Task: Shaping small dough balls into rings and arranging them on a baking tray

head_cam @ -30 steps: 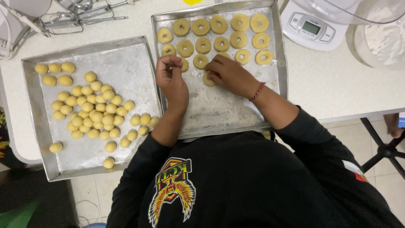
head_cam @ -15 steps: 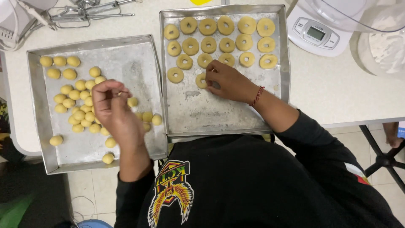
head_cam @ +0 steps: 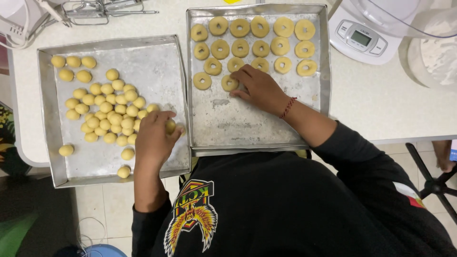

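Scale's grey screen [head_cam: 361, 38], upper right

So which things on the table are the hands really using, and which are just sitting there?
In use:
left hand picking a small yellow dough ball
left metal baking tray of dough balls
right hand pressing a ring-shaped dough piece
right metal baking tray of dough rings

Lying about:
white kitchen scale
metal whisk beaters
clear bowl of white flour

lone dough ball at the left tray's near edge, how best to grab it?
Pinch the lone dough ball across its round sides, coming straight down from above. It sits apart from the pile, so fingers fit on either side; the left tray rim runs just beside it on the near side, so probably close left-to-right, gently, since it looks soft.
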